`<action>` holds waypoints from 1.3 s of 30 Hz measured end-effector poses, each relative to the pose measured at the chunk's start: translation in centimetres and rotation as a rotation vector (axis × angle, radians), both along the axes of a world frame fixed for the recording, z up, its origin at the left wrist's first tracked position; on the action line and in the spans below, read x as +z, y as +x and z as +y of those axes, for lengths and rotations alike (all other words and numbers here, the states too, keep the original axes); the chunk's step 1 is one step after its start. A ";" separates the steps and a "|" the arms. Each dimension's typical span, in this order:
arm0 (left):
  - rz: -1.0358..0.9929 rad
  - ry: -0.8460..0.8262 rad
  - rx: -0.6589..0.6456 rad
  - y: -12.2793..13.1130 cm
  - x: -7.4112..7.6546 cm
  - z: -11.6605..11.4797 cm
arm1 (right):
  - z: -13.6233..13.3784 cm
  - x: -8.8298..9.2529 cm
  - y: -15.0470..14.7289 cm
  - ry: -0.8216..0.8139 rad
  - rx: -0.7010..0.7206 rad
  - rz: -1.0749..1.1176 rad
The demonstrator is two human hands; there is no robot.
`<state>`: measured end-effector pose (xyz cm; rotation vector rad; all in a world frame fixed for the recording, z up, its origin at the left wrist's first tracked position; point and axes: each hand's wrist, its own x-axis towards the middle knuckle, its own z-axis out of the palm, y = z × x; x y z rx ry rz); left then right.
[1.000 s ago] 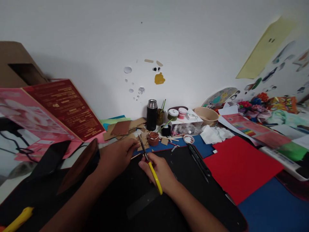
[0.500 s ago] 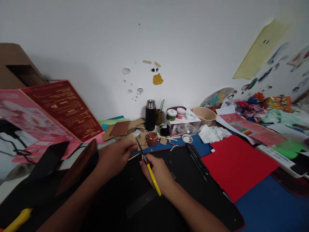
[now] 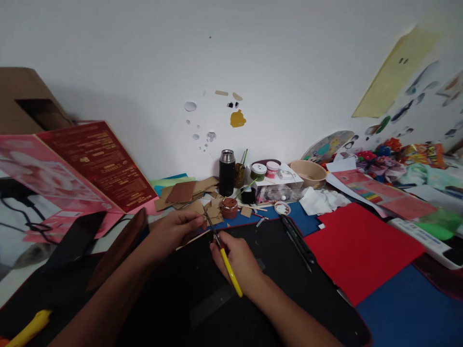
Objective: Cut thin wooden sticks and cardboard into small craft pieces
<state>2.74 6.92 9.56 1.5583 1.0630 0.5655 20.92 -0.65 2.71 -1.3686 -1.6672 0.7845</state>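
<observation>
My right hand (image 3: 235, 262) is closed around a pair of scissors (image 3: 228, 271) with a yellow handle, its metal blades pointing up and away. Just left of the blades, my left hand (image 3: 183, 226) pinches thumb against fingers; whatever sits in that pinch is too small to make out. A thin pale stick (image 3: 188, 242) shows below the left hand, and I cannot tell whether it is held or lying on the black mat (image 3: 170, 294). Beyond the blades are cut cardboard pieces (image 3: 216, 215) and an open jar of brown paint (image 3: 229, 208).
A black flask (image 3: 226, 173) stands against the wall, beside a clear-fronted box (image 3: 280, 190) with paint pots on top. Right of the mat lie a black cutter (image 3: 297, 239) and red paper (image 3: 361, 250). A pink and red folder (image 3: 97, 164) stands at left.
My left hand has shifted slightly, its fingertips staying near the blades. More of the pale stick shows below it. The whole view has moved a little.
</observation>
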 end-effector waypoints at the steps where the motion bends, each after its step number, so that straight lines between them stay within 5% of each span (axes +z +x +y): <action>1: -0.034 -0.036 0.004 -0.1 -0.2 0.1 | 0.0 0.0 0.0 0.004 0.004 0.003; 7: -0.098 -0.130 0.007 -0.1 -0.8 0.5 | 0.2 -0.3 0.0 0.014 0.013 0.016; 17: 0.128 0.260 0.050 1.1 -0.1 0.0 | 0.4 -0.6 0.2 -0.086 0.036 0.127; 28: 0.101 0.532 0.231 0.8 0.7 -0.2 | 0.3 -0.4 0.0 -0.255 0.111 0.392; 39: 0.254 0.570 0.210 0.8 0.0 -0.3 | 0.3 -0.3 0.3 -0.039 0.040 0.198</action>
